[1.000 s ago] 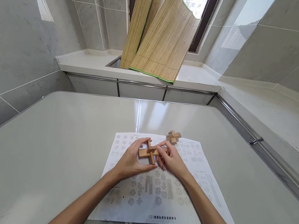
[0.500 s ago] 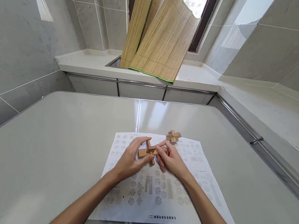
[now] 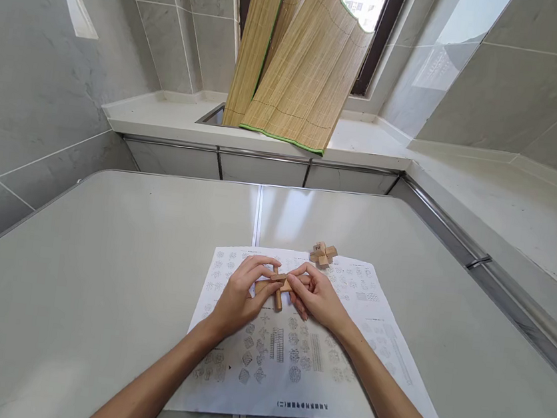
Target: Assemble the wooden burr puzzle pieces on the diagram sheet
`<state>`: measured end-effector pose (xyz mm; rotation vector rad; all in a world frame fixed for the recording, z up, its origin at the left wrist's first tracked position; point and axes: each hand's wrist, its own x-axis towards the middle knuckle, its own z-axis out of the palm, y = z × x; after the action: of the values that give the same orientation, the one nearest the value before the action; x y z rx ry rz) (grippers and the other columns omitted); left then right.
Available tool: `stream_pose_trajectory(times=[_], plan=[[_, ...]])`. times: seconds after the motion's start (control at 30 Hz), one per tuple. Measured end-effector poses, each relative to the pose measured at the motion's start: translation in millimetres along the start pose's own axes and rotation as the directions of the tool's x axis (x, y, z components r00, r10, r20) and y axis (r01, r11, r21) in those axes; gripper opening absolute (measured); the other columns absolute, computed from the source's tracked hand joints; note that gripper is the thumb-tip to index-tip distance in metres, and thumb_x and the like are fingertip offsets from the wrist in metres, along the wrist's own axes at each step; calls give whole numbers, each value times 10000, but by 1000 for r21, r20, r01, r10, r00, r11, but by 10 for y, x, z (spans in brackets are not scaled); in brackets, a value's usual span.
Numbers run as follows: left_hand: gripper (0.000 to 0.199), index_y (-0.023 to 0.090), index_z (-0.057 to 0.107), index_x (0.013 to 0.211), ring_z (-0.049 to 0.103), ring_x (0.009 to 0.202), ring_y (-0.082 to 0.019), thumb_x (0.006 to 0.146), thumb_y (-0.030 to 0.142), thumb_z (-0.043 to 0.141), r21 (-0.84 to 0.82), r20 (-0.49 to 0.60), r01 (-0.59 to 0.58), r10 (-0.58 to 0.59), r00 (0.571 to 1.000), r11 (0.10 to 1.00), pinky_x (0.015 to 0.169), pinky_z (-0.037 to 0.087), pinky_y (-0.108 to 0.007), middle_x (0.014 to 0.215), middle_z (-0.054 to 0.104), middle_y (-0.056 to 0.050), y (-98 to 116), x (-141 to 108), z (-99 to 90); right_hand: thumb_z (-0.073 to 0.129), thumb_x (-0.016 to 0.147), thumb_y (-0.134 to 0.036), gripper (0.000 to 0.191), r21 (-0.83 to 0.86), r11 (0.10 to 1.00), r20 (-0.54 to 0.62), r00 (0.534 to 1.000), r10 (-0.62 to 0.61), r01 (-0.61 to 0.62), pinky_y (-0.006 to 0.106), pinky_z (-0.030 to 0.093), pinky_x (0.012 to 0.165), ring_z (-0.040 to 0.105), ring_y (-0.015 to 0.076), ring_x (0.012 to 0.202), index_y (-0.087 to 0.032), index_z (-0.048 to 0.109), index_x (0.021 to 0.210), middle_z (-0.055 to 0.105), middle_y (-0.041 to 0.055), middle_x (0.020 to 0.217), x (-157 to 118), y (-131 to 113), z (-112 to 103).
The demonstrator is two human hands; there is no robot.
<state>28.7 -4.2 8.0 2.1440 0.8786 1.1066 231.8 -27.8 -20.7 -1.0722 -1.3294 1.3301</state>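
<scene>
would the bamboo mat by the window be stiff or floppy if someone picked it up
Probably floppy across the slats: the bamboo mat already bends in waves along its top edge. Each slat looks straight, so it likely stays stiff lengthwise. It looks thin, so probably light for its size.

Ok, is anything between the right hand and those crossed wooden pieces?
Nothing visible. The right hand has its fingertips on the crossed wooden pieces, opposite the left hand. The other wooden puzzle sits beyond them, near the sheet's far edge.
</scene>
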Motion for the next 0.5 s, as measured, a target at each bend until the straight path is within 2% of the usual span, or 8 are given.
stream_pose_trajectory(times=[0.2, 0.4, 0.47, 0.5], plan=[[63, 244, 710, 975, 623, 1173, -254, 1002, 262, 656, 20, -40, 7, -6, 999, 1000, 1015, 505, -420, 1192, 665, -79, -10, -3, 10, 635, 975, -603, 384, 5, 1000, -33, 999, 6, -5, 212, 349, 348, 452, 91, 323, -240, 525, 919, 631, -79, 578, -12, -20, 13], [95, 246, 723, 965, 632, 1150, -260, 993, 315, 665, -55, -62, 91, -95, 994, 994, 1019, 508, -434, 1193, 639, -84, 15, 12, -9, 602, 993, -605, 366, -79, 997, -99, 995, 13, -21, 250, 384, 426, 449, 118, 409, -241, 565, 970, 567, -73, 563, -23, -69, 9], [105, 241, 727, 947, 628, 1161, -267, 986, 322, 673, -57, -90, 119, -123, 988, 991, 1031, 496, -442, 1204, 624, -89, 18, 16, -17, 602, 1002, -577, 341, -152, 988, -145, 989, -39, 16, 275, 447, 515, 542, 147, 532, -237, 594, 1028, 606, -36, 662, -34, -72, 2], [105, 239, 728, 943, 627, 1161, -268, 984, 320, 675, -59, -100, 127, -132, 986, 990, 1035, 491, -444, 1209, 616, -91, 17, 17, -21, 631, 989, -561, 339, -189, 981, -155, 985, -78, 48, 295, 492, 584, 606, 169, 639, -238, 607, 1088, 654, 0, 780, -42, -72, 0]])
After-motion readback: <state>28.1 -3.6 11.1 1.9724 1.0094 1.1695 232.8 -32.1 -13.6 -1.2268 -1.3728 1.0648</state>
